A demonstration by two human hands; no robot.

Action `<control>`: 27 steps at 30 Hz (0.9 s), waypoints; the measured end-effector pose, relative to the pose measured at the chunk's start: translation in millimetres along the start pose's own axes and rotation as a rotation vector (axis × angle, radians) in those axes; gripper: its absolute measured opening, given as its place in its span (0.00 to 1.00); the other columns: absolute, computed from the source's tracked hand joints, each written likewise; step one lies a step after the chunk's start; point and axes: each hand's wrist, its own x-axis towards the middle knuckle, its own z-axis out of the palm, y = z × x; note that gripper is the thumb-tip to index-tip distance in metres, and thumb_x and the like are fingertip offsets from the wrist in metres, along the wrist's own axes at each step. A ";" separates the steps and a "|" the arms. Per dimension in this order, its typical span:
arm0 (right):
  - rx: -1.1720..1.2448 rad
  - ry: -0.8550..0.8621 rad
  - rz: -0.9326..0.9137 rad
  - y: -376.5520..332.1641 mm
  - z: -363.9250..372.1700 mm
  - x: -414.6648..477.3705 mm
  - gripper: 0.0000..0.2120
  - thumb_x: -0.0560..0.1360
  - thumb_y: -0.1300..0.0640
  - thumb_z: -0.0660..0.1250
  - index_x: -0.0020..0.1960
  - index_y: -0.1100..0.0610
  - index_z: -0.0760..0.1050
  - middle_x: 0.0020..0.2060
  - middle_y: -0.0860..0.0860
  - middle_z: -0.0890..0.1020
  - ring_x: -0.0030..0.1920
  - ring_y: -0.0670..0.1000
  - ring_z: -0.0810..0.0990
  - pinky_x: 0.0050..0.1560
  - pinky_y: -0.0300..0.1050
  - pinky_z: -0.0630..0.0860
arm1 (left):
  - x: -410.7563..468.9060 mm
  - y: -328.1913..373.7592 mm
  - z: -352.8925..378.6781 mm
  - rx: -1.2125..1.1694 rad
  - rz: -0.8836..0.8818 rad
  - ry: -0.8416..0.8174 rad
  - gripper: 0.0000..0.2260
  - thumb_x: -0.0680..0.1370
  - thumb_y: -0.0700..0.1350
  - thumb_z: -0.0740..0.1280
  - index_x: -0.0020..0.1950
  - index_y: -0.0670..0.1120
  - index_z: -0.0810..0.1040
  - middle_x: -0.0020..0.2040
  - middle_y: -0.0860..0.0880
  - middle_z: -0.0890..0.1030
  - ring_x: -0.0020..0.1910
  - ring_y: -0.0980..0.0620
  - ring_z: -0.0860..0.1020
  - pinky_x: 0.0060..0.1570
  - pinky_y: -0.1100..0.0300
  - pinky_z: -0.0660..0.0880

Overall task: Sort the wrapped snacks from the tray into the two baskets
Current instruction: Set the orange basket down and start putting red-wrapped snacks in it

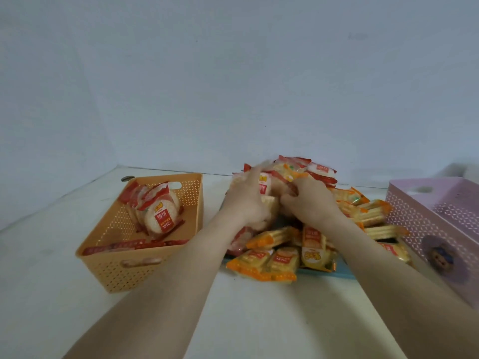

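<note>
Orange basket (124, 275), left of left hand (246, 200), has only red packs (160, 216), so likely the red bin. Left hand and right hand (311, 203) both grasp red packs atop the pile (272, 260) on tray (324, 272). Pink basket (427, 229), right of right hand, presumably takes the orange ones.

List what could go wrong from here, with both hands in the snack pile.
1. The left hand and right hand each seem to grip red-wrapped snacks in a bunch; one may slip loose before reaching the orange basket.
2. Some orange-wrapped snacks overhang the blue tray at its front edge; tugging at the heap could tip them onto the table.
</note>
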 end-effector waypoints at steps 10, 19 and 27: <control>1.142 0.062 0.056 -74.9 -39.1 12.7 0.07 0.75 0.63 0.62 0.45 0.66 0.76 0.36 0.57 0.76 0.37 0.53 0.78 0.41 0.52 0.81 | -26.2 -29.0 -113.9 -0.027 0.142 0.553 0.31 0.70 0.43 0.69 0.69 0.61 0.63 0.56 0.46 0.75 0.53 0.45 0.75 0.49 0.54 0.72; 1.071 -0.065 0.050 -134.8 3.5 7.4 0.09 0.76 0.56 0.66 0.47 0.62 0.80 0.36 0.54 0.82 0.35 0.52 0.82 0.41 0.52 0.81 | -53.0 -71.8 -125.3 0.279 -0.128 0.590 0.21 0.79 0.49 0.62 0.72 0.55 0.66 0.75 0.46 0.63 0.75 0.44 0.57 0.71 0.41 0.57; 1.214 -0.203 0.079 -147.0 9.1 5.9 0.11 0.78 0.57 0.67 0.57 0.62 0.77 0.43 0.55 0.83 0.35 0.47 0.81 0.35 0.42 0.80 | -66.2 -60.7 -136.2 -0.819 -0.175 0.378 0.12 0.80 0.49 0.58 0.56 0.53 0.79 0.51 0.51 0.84 0.53 0.54 0.81 0.56 0.49 0.78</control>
